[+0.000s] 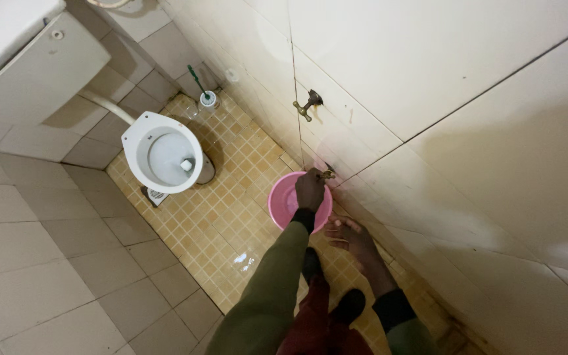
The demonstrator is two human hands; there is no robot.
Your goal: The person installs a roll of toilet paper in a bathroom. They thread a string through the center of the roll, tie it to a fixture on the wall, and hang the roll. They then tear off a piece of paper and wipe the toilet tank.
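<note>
- Head view, looking down into a tiled bathroom with cream walls and a yellow mosaic floor (225, 217).
- The left hand (310, 189) reaches out, fingers closed around a low brass tap (327, 175) on the right wall.
- A pink bucket (284, 197) stands on the floor directly under that tap and hand, close against the wall.
- The right hand (353, 240) hangs loose and open, fingers spread, holding nothing, just near of the bucket and beside the wall.
- Whether water runs, or how full the bucket is, cannot be told; the hand hides much of its inside.
- Judged from this: the bucket is placed and the tap is gripped; filling looks barely begun.
- A second tap (308, 104) sits higher on the wall, untouched.
- Far left: a white toilet (162, 158), with a green-handled brush (205, 92) beyond it.
</note>
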